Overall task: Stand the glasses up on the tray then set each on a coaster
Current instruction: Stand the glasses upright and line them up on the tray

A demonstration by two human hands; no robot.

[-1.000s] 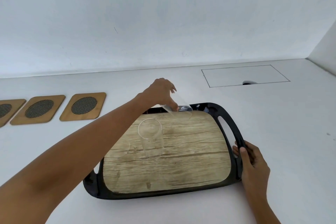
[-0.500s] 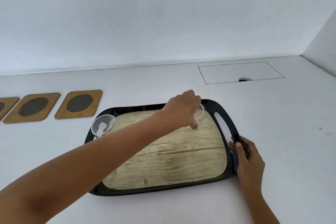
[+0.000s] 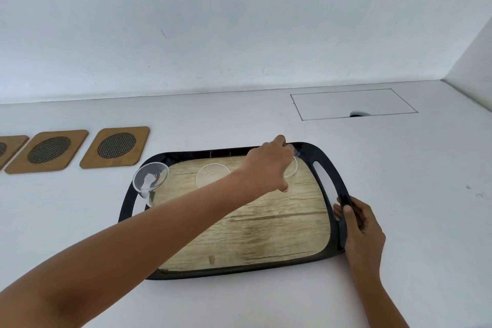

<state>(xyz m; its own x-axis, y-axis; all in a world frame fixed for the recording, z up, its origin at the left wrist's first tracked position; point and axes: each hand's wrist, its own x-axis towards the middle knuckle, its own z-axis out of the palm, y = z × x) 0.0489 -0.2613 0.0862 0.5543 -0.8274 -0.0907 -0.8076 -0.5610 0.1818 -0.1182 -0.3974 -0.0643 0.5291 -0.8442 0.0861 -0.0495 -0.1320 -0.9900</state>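
Our left hand reaches across the tray, grip closed from above around the rim of the far-right glass, which seems upright near the tray's back right corner; the hand hides most of it. Our right hand grips the tray's right handle, fingers wrapped round it. The middle glass stands upright near the back edge. The left glass sits at the back left corner, over the left handle opening, apparently tilted toward us; we cannot tell whether it is stable. Three coasters lie on the bench left of the tray, all bare. Risks: clear glass is slippery under a top pinch; our forearm passes just beside the middle glass and could topple it on withdrawal; any tug on the tray could dislodge the left glass.
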